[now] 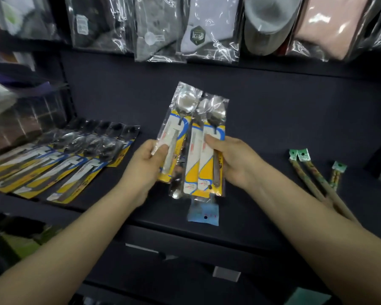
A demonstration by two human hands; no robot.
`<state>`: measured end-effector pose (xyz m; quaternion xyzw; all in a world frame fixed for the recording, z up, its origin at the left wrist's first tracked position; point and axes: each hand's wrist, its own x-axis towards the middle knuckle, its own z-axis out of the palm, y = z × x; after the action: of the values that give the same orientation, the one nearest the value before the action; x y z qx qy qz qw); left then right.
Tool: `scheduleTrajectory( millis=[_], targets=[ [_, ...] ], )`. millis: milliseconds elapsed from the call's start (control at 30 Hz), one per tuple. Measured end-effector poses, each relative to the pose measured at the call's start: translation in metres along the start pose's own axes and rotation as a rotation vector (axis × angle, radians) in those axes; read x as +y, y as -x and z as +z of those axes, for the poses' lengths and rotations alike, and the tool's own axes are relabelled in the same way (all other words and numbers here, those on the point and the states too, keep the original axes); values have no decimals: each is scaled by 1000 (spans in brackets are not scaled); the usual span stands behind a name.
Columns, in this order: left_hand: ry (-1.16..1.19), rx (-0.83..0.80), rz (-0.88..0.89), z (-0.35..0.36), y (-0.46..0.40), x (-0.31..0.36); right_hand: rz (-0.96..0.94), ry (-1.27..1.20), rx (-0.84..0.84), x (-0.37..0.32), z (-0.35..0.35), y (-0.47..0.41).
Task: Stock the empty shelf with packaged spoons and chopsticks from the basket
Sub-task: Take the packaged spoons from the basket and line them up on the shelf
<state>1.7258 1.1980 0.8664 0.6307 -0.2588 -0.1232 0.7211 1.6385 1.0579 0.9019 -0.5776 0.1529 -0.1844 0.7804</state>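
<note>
Both hands hold packaged spoons above the dark shelf. My left hand grips one yellow-and-white spoon pack by its lower half. My right hand holds a small bunch of spoon packs beside it, with a blue-tagged pack hanging below. The two lots touch or overlap in the middle. A row of several spoon packs lies overlapped on the shelf's left part. Packaged chopsticks with green tags lie on the shelf at right, partly behind my right forearm. The basket is out of sight.
Bagged socks hang from the level above, close over the shelf's back. A wire rack with goods stands at far left. The shelf's front edge carries price-tag holders, and a teal object shows below.
</note>
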Motion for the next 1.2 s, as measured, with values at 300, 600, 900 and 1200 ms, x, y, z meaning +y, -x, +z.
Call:
scheduleTrajectory(
  millis=[300, 600, 900, 1200],
  targets=[
    [123, -1, -147, -29, 2, 13, -103, 227, 36, 15, 73, -18],
    [68, 40, -108, -119, -16, 26, 69, 235, 187, 29, 118, -73],
    [17, -10, -173, -209, -37, 28, 159, 642, 307, 61, 144, -129],
    [-63, -213, -101, -206, -42, 16, -177, 986, 301, 57, 168, -109]
  ],
)
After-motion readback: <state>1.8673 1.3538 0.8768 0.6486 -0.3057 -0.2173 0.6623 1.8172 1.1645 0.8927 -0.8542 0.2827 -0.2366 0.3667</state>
